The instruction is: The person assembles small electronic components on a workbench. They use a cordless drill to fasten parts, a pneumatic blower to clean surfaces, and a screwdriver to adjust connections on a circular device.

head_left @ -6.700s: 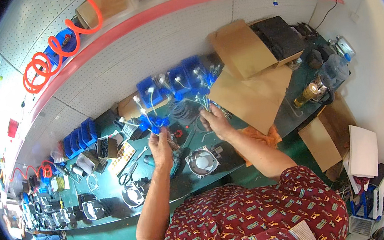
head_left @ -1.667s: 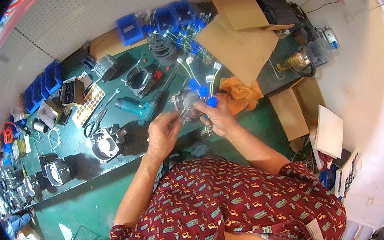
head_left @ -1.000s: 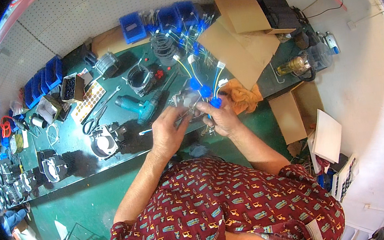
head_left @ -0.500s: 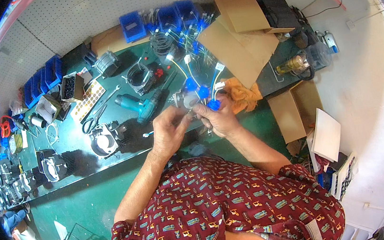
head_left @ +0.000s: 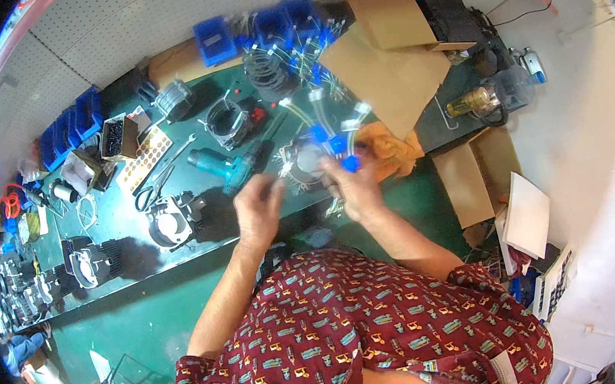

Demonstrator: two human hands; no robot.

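The right hand (head_left: 352, 182) held a bunch of clear tubes with blue connectors (head_left: 338, 144), fingers closed around their lower ends, just above the green bench (head_left: 203, 281) near the picture's centre. The left hand (head_left: 257, 207) pinched something small and pale at its fingertips; what it was I could not tell. Feeding that piece in cleanly probably called for keeping the bunch steady and the loose tube ends fanned apart. At ten o'clock of the hands lay a teal power tool (head_left: 224, 168); at nine o'clock a metal casting (head_left: 169, 224). An orange cloth (head_left: 394, 149) lay at two o'clock, crowding the working space.
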